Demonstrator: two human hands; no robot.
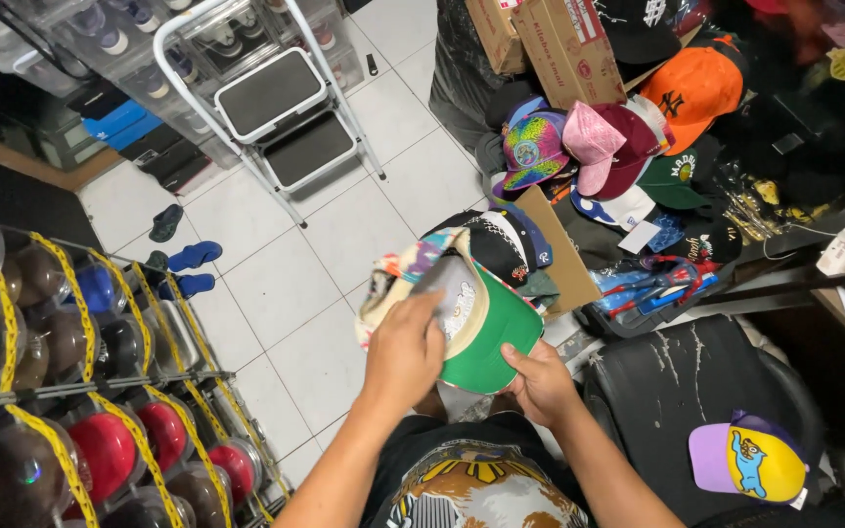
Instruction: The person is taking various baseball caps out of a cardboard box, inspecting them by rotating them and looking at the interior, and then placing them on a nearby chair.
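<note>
Green-brimmed cap between left hand and right hand, fingers closed.

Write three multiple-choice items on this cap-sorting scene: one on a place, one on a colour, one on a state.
1. Where does the yellow-fronted cap with the purple brim lie?
A. on the black chair
B. on the step stool
C. on the tiled floor

2. What colour is the underside of the brim of the held cap?
A. red
B. green
C. blue

3. How are the hands placed on that cap?
A. only the left hand touches it
B. both hands hold it
C. neither hand touches it

Answers: 1 A, the cap rests on the cracked black seat at lower right. 2 B, the brim facing the camera shows green. 3 B, the left hand covers the crown while the right hand grips the brim's edge.
</note>
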